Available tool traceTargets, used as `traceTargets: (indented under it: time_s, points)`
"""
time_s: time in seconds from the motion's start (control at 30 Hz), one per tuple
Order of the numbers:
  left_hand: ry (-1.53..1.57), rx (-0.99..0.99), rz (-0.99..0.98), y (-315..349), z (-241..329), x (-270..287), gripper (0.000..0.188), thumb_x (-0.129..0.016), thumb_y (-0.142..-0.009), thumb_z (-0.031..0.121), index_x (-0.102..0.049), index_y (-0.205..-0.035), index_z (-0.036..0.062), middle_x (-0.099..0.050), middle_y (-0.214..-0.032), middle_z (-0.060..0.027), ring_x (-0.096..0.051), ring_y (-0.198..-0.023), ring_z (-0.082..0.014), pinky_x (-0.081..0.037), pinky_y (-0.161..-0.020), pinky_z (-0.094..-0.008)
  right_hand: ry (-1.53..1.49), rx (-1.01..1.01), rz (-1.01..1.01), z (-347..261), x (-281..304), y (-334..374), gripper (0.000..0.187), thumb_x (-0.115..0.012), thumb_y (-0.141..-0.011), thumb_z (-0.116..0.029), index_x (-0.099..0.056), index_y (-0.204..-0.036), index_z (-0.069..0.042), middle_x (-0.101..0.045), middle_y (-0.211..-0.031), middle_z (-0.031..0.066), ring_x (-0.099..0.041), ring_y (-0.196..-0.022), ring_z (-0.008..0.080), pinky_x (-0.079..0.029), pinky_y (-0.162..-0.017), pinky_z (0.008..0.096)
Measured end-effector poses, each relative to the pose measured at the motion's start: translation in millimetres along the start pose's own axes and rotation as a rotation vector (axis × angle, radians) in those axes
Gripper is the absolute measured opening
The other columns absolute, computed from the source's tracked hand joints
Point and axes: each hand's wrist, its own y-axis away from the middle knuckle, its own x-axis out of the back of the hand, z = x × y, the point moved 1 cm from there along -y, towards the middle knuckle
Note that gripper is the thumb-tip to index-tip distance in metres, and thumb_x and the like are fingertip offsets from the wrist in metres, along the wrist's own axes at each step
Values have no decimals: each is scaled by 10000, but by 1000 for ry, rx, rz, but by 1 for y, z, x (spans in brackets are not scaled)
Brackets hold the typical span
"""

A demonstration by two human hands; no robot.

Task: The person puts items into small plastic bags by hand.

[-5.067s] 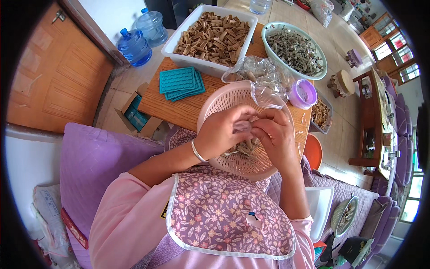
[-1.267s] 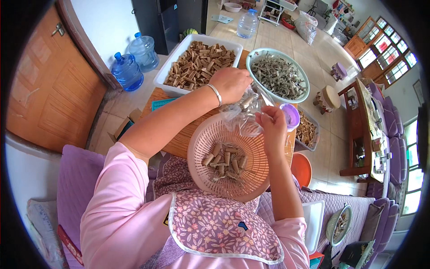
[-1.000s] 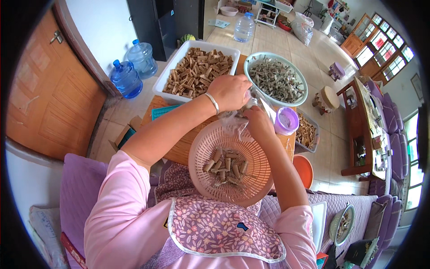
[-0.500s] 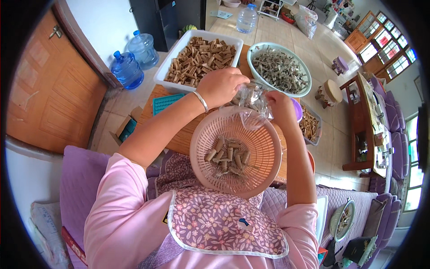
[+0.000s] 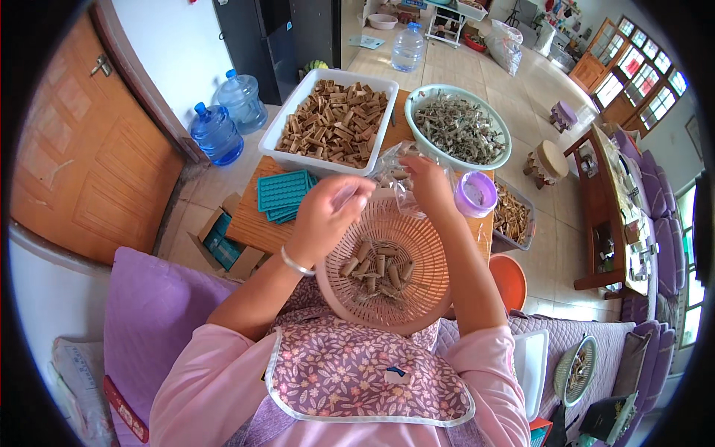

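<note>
My right hand (image 5: 430, 185) pinches a clear plastic bag (image 5: 404, 200) above the far rim of a pink plastic colander (image 5: 432, 279). A few tan pieces show through the bag's film. My left hand (image 5: 328, 216) is apart from the bag, over the colander's left far side. Its fingers are curled in toward the thumb, and whatever lies between them is hidden. Several short tan rolls (image 5: 380, 264) rest at the bottom of the colander, with thin wispy bits among them. The colander sits close against my floral apron.
On the wooden table (image 5: 249, 212) stand a white bin (image 5: 272, 145) of tan pieces, a pale green basin (image 5: 506, 156) of small wrapped pieces, teal ridged trays (image 5: 283, 194) and a purple tub (image 5: 477, 195). A grey crate (image 5: 527, 235) and an orange basin (image 5: 510, 279) are at the right.
My left hand has let go of the plastic bag and moved down and left. My right hand still holds the bag, now a little further left. The view has shifted slightly.
</note>
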Motion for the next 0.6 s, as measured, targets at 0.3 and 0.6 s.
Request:
traceTargets:
  time_s: [0.3, 0.6]
  points:
    - [1132, 518, -199, 48, -40, -33, 476, -639, -943, 212, -463, -1351, 42, -591, -1171, -73, -538, -837, -132, -464, -705, -253, 61, -422, 369, 43, 126, 202, 198, -661, -846, 6, -663, -1042, -23, -674, -959, 78, -642, -860, 154, -528, -733, 268]
    - [1076, 573, -70, 57, -48, -78, 369, -563, -974, 121, -471, -1327, 64, -590, -1194, -75, -574, -1096, -184, -539, -792, -309, -352, -303, 230, -90, 8, 181, 454, -882, -660, -139, -573, -963, -2, -555, -823, 53, -528, -720, 140, -464, -651, 282]
